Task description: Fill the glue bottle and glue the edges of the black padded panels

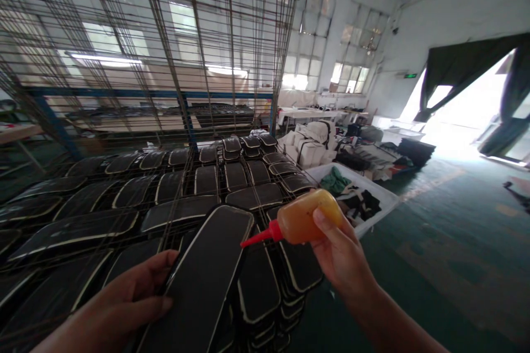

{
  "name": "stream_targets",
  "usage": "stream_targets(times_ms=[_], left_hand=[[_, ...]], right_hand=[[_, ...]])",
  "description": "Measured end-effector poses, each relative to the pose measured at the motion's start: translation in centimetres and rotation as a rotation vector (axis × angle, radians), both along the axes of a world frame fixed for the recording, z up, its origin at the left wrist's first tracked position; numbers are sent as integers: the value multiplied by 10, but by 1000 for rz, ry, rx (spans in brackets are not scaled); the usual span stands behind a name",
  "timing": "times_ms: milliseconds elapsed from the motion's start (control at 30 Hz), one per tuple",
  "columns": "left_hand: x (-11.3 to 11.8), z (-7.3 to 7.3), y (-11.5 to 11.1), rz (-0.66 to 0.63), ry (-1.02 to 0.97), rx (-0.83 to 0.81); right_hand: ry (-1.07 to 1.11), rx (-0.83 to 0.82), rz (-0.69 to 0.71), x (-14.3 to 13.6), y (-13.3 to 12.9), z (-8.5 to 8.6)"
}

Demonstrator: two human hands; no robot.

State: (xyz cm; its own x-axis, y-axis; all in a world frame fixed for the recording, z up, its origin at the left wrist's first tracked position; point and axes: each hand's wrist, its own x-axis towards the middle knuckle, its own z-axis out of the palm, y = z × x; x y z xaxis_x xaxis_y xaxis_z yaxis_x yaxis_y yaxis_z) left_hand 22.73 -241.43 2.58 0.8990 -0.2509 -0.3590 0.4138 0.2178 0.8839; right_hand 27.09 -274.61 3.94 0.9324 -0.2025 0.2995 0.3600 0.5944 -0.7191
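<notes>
My left hand (128,300) grips the left edge of a long black panel (207,270) with rounded corners and a pale line along its border. The panel is tilted up, its lower end running off the bottom of the view. In my right hand (342,251) is a squeeze bottle (308,215) of amber liquid, lying nearly level. Its red pointed nozzle aims left, with the tip at the panel's upper right edge; whether it touches cannot be told. Around and below lie similar black panels (256,281) in stacks.
Rows of black panels (95,231) rest on a wire rack, whose upper wire grid (157,38) rises behind on a blue frame. Right of it stand a white bin (381,193) holding cloth scraps and some white bundles (310,143). Green floor (439,248) runs toward a bright curtained doorway.
</notes>
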Motion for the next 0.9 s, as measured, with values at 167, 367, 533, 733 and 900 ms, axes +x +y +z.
stream_targets(times_ms=[167, 367, 533, 733, 900], left_hand=[[4, -3, 3, -9, -15, 14], [1, 26, -17, -46, -34, -8], [1, 38, -23, -24, -34, 0], [6, 44, -26, 33, -70, 29], [9, 50, -30, 69, -89, 37]], right_hand=[[-20, -24, 23, -8, 4, -7], [-56, -63, 97, -18, 8, -9], [-109, -105, 113, -27, 10, -10], [-175, -235, 196, -36, 6, -17], [-144, -279, 133, -50, 10, -16]])
